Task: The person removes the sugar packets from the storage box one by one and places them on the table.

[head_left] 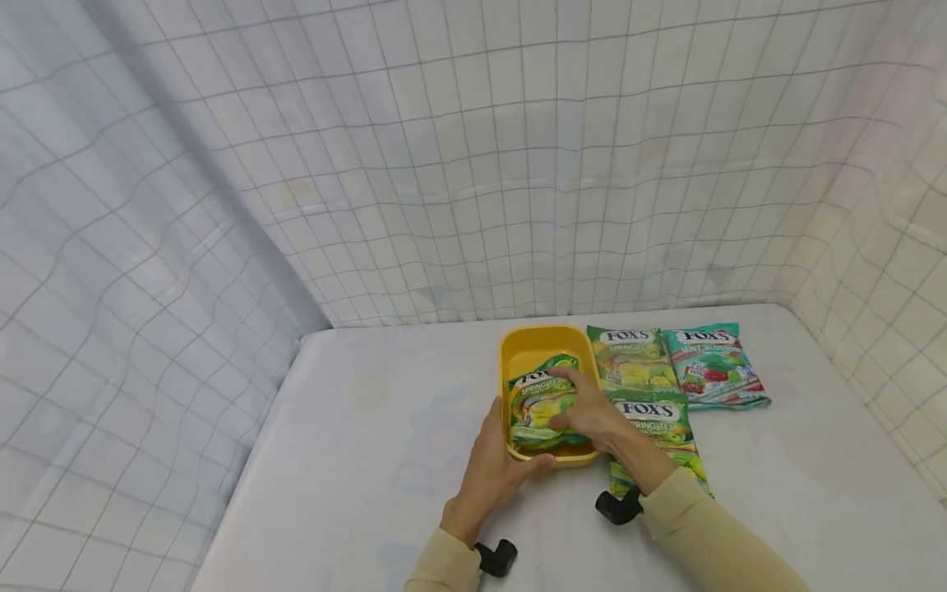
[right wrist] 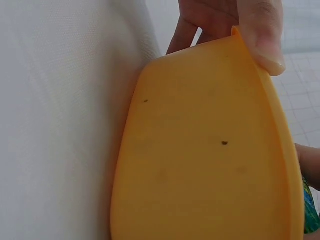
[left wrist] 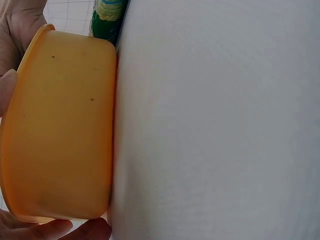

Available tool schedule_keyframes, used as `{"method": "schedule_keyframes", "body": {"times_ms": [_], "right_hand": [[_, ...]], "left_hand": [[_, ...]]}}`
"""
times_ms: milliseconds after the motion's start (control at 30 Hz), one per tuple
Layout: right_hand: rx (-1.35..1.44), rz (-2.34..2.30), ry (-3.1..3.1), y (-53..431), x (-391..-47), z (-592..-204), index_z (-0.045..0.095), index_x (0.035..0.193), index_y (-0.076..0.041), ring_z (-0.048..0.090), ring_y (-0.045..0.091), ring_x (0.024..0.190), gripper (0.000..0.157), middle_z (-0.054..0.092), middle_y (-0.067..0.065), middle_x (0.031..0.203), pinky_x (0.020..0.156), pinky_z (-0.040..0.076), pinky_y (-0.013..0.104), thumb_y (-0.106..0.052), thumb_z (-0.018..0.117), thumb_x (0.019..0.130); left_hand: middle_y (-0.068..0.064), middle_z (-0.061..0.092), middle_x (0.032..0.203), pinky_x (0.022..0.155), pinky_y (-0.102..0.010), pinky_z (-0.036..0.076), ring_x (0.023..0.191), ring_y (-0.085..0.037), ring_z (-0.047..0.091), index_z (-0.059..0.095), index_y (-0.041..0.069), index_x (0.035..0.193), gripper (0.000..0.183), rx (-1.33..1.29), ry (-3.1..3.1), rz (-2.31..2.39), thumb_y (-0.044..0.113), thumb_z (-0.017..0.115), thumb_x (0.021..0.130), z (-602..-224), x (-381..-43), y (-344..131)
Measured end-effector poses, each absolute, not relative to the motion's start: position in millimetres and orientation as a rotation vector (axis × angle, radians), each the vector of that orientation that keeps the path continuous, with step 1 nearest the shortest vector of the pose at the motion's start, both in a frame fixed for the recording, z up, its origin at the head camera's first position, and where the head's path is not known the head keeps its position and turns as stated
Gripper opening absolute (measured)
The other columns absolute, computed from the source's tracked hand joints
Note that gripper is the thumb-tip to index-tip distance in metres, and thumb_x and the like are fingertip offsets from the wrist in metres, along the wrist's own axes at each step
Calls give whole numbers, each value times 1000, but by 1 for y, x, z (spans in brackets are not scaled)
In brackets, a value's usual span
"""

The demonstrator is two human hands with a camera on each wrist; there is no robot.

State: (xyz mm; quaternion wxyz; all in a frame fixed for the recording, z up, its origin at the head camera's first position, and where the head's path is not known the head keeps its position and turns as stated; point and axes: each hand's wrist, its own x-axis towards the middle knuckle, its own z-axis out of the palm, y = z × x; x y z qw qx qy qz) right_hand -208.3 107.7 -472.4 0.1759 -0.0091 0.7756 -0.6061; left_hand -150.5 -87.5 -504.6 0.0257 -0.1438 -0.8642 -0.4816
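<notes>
A yellow plastic container (head_left: 549,330) stands on the white table, with a green Fox's Spring Tea candy bag (head_left: 536,411) lying in its near part. At the container's near left corner my left hand (head_left: 491,469) holds on, thumb over the near rim and fingers along the left side. The left fingers (left wrist: 90,231) show against the outer wall in the left wrist view. Reaching in from the right, my right hand (head_left: 595,411) grips the bag, thumb and fingers spread over its right part. In the right wrist view the container wall hides most of that bag.
Right of the container lie two more Spring Tea bags, one at the back (head_left: 632,362) and one nearer (head_left: 654,419), partly behind the right forearm. A teal Mint Blossom bag (head_left: 716,366) is farther right. Gridded white cloth (head_left: 533,205) hangs behind and along both sides of the table.
</notes>
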Motion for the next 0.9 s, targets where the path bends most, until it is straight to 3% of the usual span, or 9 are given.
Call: {"method": "schedule_keyframes", "body": {"times_ms": [300,567,900], "right_hand": [[-6,-1775,2217,118,-204,-463,43,153,-29,29,48,142,85,19,16,165,96,43,58,7,75,83],[-54,-1821,2200,132,-198,-450,42,155,-28,18,49,146,84,10,16,168,105,35,68,5,74,85],[-8,-1804,2242,151,-193,-441,41,155,-34,17,47,148,83,12,10,169,106,34,69,3,72,88]], "left_hand": [[-7,43,151,111,-47,40,132,-21,48,23,9,160,114,-388,-2709,-1503,55,86,76,-504,-152,-87],[-8,42,151,111,-45,40,133,-21,48,20,9,161,118,-389,-2692,-1533,54,87,75,-504,-150,-86],[-5,48,143,106,-43,45,119,-18,53,25,10,158,115,-386,-2674,-1547,54,88,73,-505,-151,-85]]}}
